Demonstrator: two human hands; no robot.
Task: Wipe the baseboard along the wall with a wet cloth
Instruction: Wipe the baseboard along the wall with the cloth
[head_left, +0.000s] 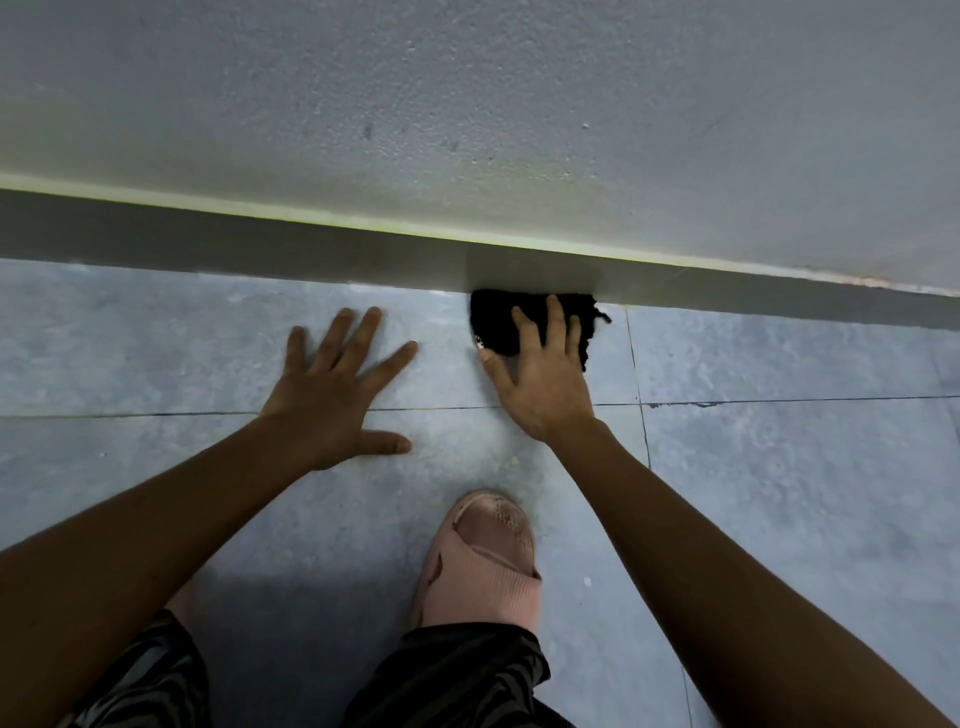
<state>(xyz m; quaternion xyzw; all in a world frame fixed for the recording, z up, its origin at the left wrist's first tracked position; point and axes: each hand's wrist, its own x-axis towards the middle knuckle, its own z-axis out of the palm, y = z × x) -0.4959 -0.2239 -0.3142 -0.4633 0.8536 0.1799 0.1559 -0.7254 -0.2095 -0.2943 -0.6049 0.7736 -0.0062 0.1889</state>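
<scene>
Head | left hand (332, 395) splayed flat on floor (779, 467) | right hand (540, 379) flat, pressing part-hidden cloth (498, 317) at baseboard (260, 244)

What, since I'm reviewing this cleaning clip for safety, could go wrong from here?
1. The cloth lies mostly on the floor, with only its far edge meeting the baseboard, so a sweep may miss the board's upper face.
2. The right hand presses it with flat fingers rather than gripping, so it could slide out.
3. The left hand is spread flat on the floor as if bracing, and on a wet patch it might slip.
</scene>
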